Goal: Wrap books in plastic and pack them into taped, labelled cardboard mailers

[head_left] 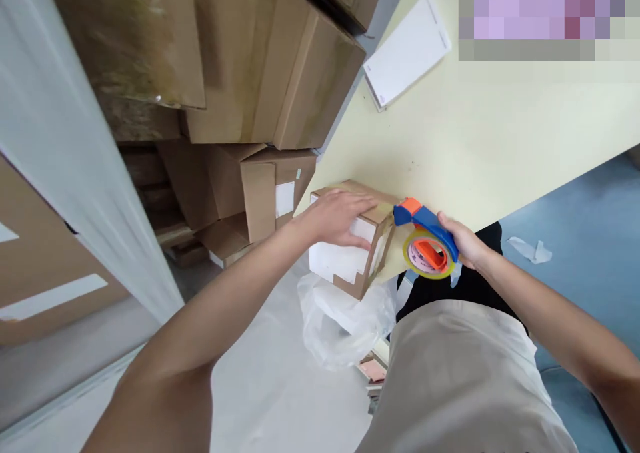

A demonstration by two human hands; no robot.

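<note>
A small cardboard box [350, 263] with white labels sits at the near corner of a pale yellow table [500, 133]. My left hand [337, 216] lies flat on top of the box, fingers stretched out and pressing down. My right hand [463, 240] is closed round the blue handle of a tape dispenser [427, 240] with an orange head and a roll of clear tape. The dispenser's orange tip touches the box's right top edge.
Large cardboard boxes [260, 66] are stacked on the floor to the left of the table. A white pad [407, 50] lies at the table's far edge. A clear plastic bag [340, 326] sits on the floor below the small box. Blue floor lies to the right.
</note>
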